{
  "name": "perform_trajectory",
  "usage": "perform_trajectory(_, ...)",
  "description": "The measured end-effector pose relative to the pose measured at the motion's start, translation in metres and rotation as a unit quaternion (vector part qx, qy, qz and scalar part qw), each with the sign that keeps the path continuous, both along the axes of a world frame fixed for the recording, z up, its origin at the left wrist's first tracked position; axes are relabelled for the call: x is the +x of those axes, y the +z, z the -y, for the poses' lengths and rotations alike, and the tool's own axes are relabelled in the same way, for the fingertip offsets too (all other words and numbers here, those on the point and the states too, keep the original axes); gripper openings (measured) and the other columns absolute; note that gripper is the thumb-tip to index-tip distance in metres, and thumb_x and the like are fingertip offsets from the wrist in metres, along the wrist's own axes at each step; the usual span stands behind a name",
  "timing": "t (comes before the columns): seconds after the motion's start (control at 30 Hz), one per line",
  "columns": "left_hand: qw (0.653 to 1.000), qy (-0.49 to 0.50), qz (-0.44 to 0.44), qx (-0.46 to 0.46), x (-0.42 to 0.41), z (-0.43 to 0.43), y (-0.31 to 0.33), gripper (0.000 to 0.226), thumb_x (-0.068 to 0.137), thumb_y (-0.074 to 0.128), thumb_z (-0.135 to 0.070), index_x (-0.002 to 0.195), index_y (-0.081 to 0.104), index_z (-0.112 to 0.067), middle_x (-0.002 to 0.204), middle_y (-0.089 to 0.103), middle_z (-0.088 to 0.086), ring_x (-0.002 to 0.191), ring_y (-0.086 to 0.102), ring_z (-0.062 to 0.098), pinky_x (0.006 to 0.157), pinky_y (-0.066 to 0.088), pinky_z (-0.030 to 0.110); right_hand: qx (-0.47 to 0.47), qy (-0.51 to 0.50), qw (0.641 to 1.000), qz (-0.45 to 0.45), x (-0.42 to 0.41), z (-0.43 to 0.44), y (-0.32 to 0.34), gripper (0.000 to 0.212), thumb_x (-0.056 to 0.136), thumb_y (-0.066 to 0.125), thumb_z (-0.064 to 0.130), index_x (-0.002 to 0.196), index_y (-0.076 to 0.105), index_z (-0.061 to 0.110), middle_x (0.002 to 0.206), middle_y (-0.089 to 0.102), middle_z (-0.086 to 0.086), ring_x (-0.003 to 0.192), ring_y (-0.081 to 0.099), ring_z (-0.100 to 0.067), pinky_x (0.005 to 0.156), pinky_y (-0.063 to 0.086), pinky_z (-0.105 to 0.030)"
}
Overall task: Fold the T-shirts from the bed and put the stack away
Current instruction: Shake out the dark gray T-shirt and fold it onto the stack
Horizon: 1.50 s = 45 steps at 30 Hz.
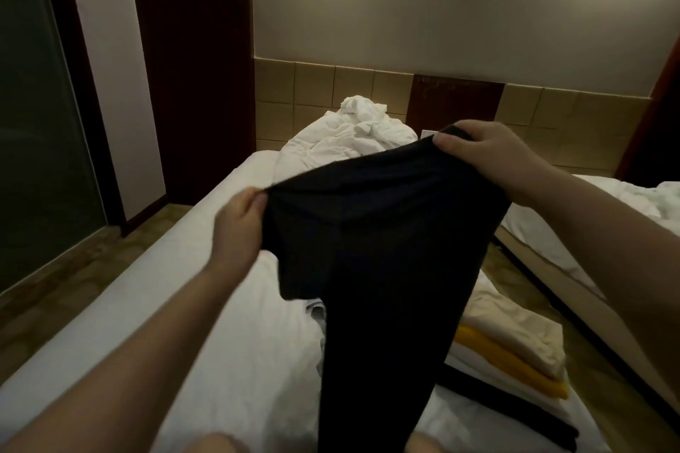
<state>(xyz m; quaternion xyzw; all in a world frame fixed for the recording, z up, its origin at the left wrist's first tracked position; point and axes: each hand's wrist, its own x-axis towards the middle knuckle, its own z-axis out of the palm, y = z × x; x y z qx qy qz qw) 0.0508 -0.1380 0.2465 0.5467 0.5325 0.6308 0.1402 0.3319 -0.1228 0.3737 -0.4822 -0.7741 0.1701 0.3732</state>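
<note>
Black T-shirt (386,250) held up over the bed (228,324), fingers of left hand (239,222) and right hand (478,154) pinching its top corners, folded stack (515,353) at the bed's right edge

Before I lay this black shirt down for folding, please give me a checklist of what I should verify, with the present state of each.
1. Left hand pinches black T-shirt top edge: ok.
2. Right hand grips the other end: ok.
3. Shirt hangs smooth: not ok, lower part bunched.
4. Free room on bed beside it: ok.
5. Folded stack lies tidy on the right: ok.
6. Shirt's hem clear of stack: cannot tell.
</note>
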Motion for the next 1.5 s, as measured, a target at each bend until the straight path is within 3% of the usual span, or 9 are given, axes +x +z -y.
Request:
perform_trajectory(0.13,0.993,0.006,-0.093,0.075,-0.029,0.003,0.065,0.022,0.099,0.038,-0.022,0.087,0.056,-0.016,0.083,0.051,0.002,0.08,0.05,0.017,0.073,0.039,0.032,-0.119,0.087,0.982,-0.115,0.004,0.004,0.019,0.03,0.072,0.065,0.038,0.095,0.063,0.02,0.091,0.069,0.001,0.081,0.067,-0.013,0.065,0.052,-0.024)
perform_trajectory(0.23,0.958,0.027,-0.283,0.046,-0.04,0.006,0.094,0.022,0.098,0.04,-0.016,0.097,0.059,-0.006,0.089,0.053,0.008,0.084,0.051,0.023,0.068,0.038,0.031,-0.161,0.071,0.984,-0.031,0.005,0.004,0.027,0.036,0.067,0.068,0.039,0.095,0.064,0.017,0.081,0.073,0.002,0.077,0.07,-0.014,0.064,0.056,-0.026)
perform_trajectory(0.33,0.925,0.02,-0.378,0.023,-0.054,0.016,0.111,0.022,0.097,0.041,-0.016,0.095,0.06,-0.005,0.088,0.056,0.01,0.082,0.054,0.026,0.067,0.04,0.027,-0.054,-0.007,0.996,0.069,0.006,0.001,0.023,0.023,0.083,0.063,0.041,0.09,0.066,0.019,0.085,0.068,0.0,0.081,0.066,-0.017,0.068,0.05,-0.024)
perform_trajectory(0.5,0.933,0.012,-0.346,0.095,-0.054,0.037,0.147,0.017,0.098,0.04,-0.017,0.094,0.058,-0.017,0.081,0.052,-0.007,0.076,0.049,0.006,0.067,0.039,0.021,0.138,-0.021,0.983,-0.121,0.008,0.016,0.039,0.011,0.089,0.061,0.031,0.078,0.061,0.027,0.08,0.061,0.007,0.074,0.057,-0.006,0.067,0.045,-0.021)
perform_trajectory(0.63,0.893,-0.006,-0.45,0.021,-0.057,0.039,0.147,0.018,0.097,0.042,-0.019,0.099,0.06,-0.022,0.084,0.053,-0.008,0.082,0.054,0.012,0.067,0.038,0.016,0.094,-0.039,0.991,0.081,0.017,0.021,0.04,0.014,0.088,0.061,0.034,0.087,0.063,0.02,0.08,0.063,0.003,0.075,0.06,-0.009,0.062,0.044,-0.021)
perform_trajectory(0.77,0.932,0.003,-0.351,0.09,-0.048,0.041,0.156,0.017,0.098,0.042,-0.02,0.098,0.059,-0.021,0.082,0.053,-0.007,0.076,0.049,0.001,0.067,0.039,0.017,0.194,-0.058,0.976,-0.081,0.018,0.027,0.063,0.003,0.087,0.064,0.028,0.086,0.064,0.026,0.071,0.059,0.011,0.058,0.055,0.006,0.05,0.042,-0.007)
perform_trajectory(1.23,0.973,-0.141,-0.174,-0.049,-0.056,0.049,0.16,0.017,0.092,0.051,-0.017,0.098,0.064,-0.027,0.091,0.064,-0.002,0.083,0.06,0.013,0.066,0.041,0.026,-0.094,0.069,0.993,0.009,0.032,0.037,0.092,0.033,0.07,0.065,0.038,0.097,0.067,0.019,0.084,0.074,0.002,0.074,0.07,-0.012,0.062,0.056,-0.023)
perform_trajectory(1.37,0.949,-0.145,-0.234,-0.152,-0.061,0.047,0.142,0.009,0.088,0.057,-0.018,0.088,0.066,-0.017,0.086,0.065,0.004,0.082,0.062,0.018,0.07,0.046,0.031,-0.202,0.027,0.957,0.205,0.036,0.042,0.071,0.034,0.072,0.071,0.029,0.103,0.064,0.016,0.096,0.072,-0.003,0.086,0.07,-0.019,0.069,0.056,-0.027)
perform_trajectory(1.5,0.951,-0.114,-0.248,-0.147,-0.06,0.041,0.136,0.017,0.087,0.059,-0.02,0.078,0.062,-0.005,0.081,0.062,0.01,0.077,0.06,0.02,0.066,0.044,0.029,-0.112,-0.002,0.974,0.199,0.035,0.038,0.058,0.02,0.083,0.066,0.027,0.099,0.067,0.015,0.091,0.07,0.0,0.084,0.067,-0.014,0.069,0.05,-0.023)
